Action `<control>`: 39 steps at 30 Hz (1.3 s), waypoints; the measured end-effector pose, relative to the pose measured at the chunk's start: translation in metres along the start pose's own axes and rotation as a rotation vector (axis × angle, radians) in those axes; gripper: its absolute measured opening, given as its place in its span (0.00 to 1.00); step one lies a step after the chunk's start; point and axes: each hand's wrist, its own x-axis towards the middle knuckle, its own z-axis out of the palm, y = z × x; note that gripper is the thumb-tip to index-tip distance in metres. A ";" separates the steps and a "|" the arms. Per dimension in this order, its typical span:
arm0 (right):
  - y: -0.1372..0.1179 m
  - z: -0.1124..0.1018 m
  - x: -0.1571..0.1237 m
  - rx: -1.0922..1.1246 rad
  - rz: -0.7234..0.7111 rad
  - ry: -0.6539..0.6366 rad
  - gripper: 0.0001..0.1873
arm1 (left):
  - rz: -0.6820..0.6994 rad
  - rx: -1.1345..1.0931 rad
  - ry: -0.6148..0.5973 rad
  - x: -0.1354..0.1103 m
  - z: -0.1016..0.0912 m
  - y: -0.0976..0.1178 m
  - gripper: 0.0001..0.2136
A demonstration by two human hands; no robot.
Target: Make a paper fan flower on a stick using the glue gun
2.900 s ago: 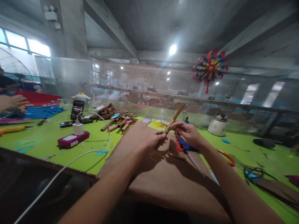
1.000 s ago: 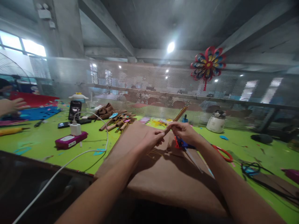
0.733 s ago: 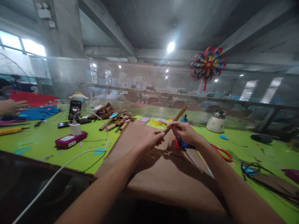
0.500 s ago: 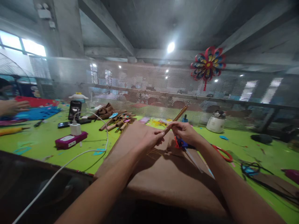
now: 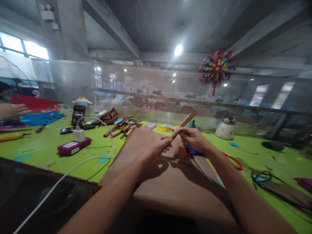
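Brown, the slim stick [image 5: 188, 119] is pinched by the left hand [image 5: 160, 145] near its lower end and the right hand [image 5: 193, 137] midway, tip jutting beyond; likely light, stiff, crushable, best held there gently.

Obstacle below right fingers [image 5: 184, 133]: glue gun [image 5: 192, 150]

Single head view, worn, wide, facing forward across the table [image 5: 48, 139] toward the mesh screen [image 5: 148, 79] mid-frame. Left hand [image 5: 160, 144] and right hand [image 5: 193, 138] near, just below centre; forearms [image 5: 117, 183] enter from bottom edge; ceiling [image 5: 156, 26] fills top.
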 end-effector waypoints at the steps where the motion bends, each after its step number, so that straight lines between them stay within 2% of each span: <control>1: 0.000 0.000 0.000 -0.006 -0.004 0.001 0.10 | 0.015 0.020 0.001 0.000 0.000 -0.001 0.09; 6: -0.002 0.001 0.000 -0.047 -0.014 0.004 0.11 | 0.068 0.067 -0.029 0.003 -0.002 -0.009 0.14; 14: -0.006 0.001 0.000 -0.085 -0.014 0.012 0.11 | 0.061 0.048 -0.049 0.002 -0.003 -0.007 0.13; 18: -0.006 0.002 0.000 -0.048 0.039 0.019 0.14 | 0.017 -0.058 -0.035 -0.002 0.000 -0.002 0.11; 23: -0.009 -0.001 -0.001 -0.033 0.031 0.051 0.19 | -0.074 -0.270 -0.074 -0.003 -0.003 0.002 0.09; 30: -0.024 0.002 -0.002 0.159 0.056 0.225 0.14 | -0.184 -0.553 -0.151 -0.003 -0.012 0.004 0.07; 36: -0.024 0.003 -0.002 0.226 0.106 0.304 0.16 | -0.203 -0.681 -0.217 -0.005 -0.015 0.009 0.07; 39: -0.021 0.004 -0.001 0.206 0.157 0.285 0.21 | -0.208 -0.721 -0.234 -0.007 -0.016 0.011 0.06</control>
